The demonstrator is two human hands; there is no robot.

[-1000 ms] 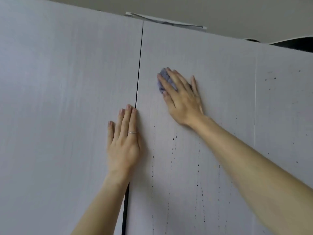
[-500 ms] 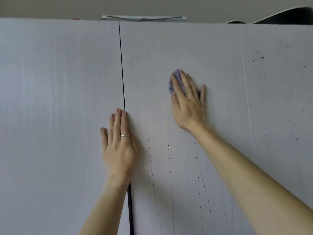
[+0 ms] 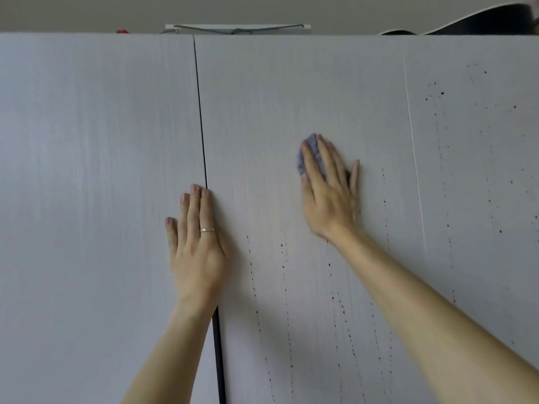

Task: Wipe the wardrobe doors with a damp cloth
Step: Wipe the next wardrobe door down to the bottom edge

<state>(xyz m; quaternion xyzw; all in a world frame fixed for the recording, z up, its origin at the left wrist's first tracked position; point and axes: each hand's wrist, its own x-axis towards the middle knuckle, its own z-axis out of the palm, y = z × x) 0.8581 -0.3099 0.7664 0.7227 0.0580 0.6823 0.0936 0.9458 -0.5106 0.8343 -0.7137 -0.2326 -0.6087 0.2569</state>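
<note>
Two pale grey wardrobe doors fill the view: the left door [image 3: 87, 199] and the right door [image 3: 262, 112], split by a dark vertical gap [image 3: 201, 126]. My right hand [image 3: 329, 193] presses a small blue-grey cloth [image 3: 312, 151] flat against the right door, and only the cloth's top shows past my fingertips. Dark specks and drip lines [image 3: 285, 258] run down the door below and to the right of that hand. My left hand [image 3: 197, 243], with a ring on it, lies flat and empty over the gap, fingers together.
A third panel [image 3: 481, 170] on the right carries more dark specks. On top of the wardrobe lie a flat white box [image 3: 237, 28], a small red item [image 3: 122, 31] and a dark curved object [image 3: 481, 23]. The ceiling is just above.
My right hand and the cloth have slid to the right and down across the right door. The view has levelled out. My left hand has stayed on the gap.
</note>
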